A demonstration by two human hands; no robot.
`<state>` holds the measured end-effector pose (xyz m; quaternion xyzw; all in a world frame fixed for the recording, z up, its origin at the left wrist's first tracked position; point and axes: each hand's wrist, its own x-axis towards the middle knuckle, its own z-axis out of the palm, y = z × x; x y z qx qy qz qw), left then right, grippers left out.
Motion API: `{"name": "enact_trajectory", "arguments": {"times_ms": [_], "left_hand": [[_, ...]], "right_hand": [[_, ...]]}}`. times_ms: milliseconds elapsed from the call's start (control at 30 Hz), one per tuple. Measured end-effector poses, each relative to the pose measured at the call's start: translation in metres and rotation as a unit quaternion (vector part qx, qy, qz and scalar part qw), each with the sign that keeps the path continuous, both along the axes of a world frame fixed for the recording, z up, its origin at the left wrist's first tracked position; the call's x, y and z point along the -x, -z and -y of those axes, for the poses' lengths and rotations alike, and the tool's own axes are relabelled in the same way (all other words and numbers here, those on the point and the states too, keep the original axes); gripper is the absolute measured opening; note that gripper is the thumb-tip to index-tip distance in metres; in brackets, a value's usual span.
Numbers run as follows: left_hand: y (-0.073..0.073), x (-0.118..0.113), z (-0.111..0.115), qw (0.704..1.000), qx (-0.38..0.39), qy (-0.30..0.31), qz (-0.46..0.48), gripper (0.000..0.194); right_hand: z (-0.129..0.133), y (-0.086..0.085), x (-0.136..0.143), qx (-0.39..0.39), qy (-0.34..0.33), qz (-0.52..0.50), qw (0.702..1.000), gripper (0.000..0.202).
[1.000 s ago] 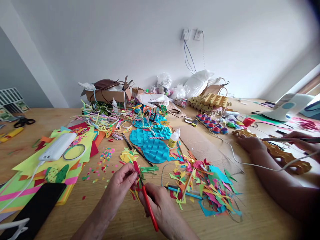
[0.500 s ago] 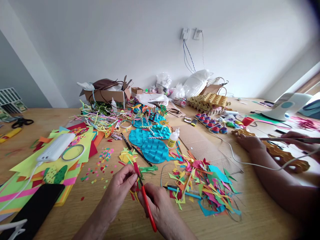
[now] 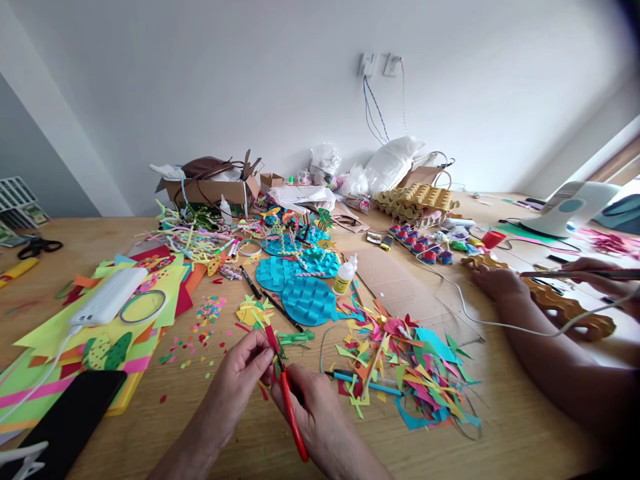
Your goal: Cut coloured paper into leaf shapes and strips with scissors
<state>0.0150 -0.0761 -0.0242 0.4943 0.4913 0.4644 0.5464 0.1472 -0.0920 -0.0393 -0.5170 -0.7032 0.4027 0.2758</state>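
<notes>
Between the fingers of my left hand point(image 3: 249, 367) a small strip of red paper point(image 3: 271, 335) is pinched, its top end sticking up. My right hand point(image 3: 314, 400) is wrapped round a pair of scissors with red handles point(image 3: 294, 420); the blades reach up to the red paper. Just beyond my hands lie a yellow paper fish point(image 3: 253, 312) and green paper strips point(image 3: 296, 337). A heap of coloured paper scraps point(image 3: 425, 373) spreads to the right, with a blue pen point(image 3: 375, 385) among it.
Blue painted cardboard discs point(image 3: 307, 301) and a glue bottle point(image 3: 345, 275) stand in the middle. To the left are paper sheets with a power bank point(image 3: 110, 297) and a black phone point(image 3: 75, 423). At right, a co-worker's hands hold a brush over an egg carton point(image 3: 575, 310); a white cable point(image 3: 500, 327) crosses there.
The view has shifted slightly. My hands keep nearly the same position, with the scissors still at the red paper strip.
</notes>
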Motion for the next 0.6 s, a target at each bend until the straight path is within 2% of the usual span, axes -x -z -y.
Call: {"name": "enact_trajectory", "arguments": {"times_ms": [300,600], "left_hand": [[0.007,0.003,-0.001,1.0,-0.001,0.011,-0.009,0.015],[0.007,0.004,0.001,1.0,0.005,0.017,-0.011,0.017]], "right_hand": [[0.0,0.0,0.001,-0.008,0.009,0.004,1.0,0.035],[0.001,0.011,0.004,-0.024,0.025,-0.014,0.999,0.037]]}}
